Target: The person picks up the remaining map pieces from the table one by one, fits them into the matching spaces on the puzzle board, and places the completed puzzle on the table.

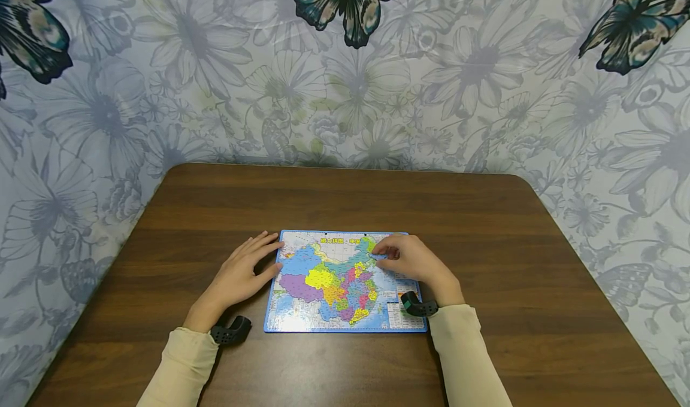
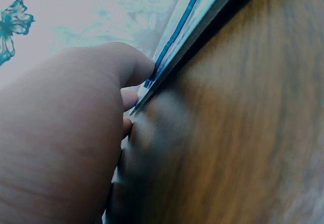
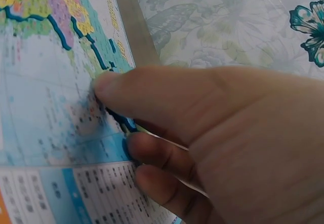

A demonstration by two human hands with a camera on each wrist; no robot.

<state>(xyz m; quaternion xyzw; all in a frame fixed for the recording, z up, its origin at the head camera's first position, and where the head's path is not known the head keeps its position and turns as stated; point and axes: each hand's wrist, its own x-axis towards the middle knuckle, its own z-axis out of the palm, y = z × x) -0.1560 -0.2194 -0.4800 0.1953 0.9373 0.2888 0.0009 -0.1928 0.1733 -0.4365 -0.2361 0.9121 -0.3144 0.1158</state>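
A map jigsaw puzzle [image 1: 334,254] with a blue border and brightly coloured regions lies flat on the wooden table. At its left edge, my left hand [image 1: 239,275] has its fingers spread, with the thumb and fingertips touching the board's side. Over the upper right of the map is my right hand [image 1: 412,260], fingers bent, pinching what looks like a small puzzle piece; the fingers hide most of it. In the right wrist view, the thumb [image 3: 114,84] presses near the green region, beside a dark seam. The left wrist view catches the board's raised edge [image 2: 185,44] by the thumb.
The brown wooden table [image 1: 345,371] extends on all sides of the board. Behind it hangs a floral cloth [image 1: 372,108] with printed butterflies. Dark wristbands sit on the left wrist [image 1: 232,330] and right wrist [image 1: 419,305].
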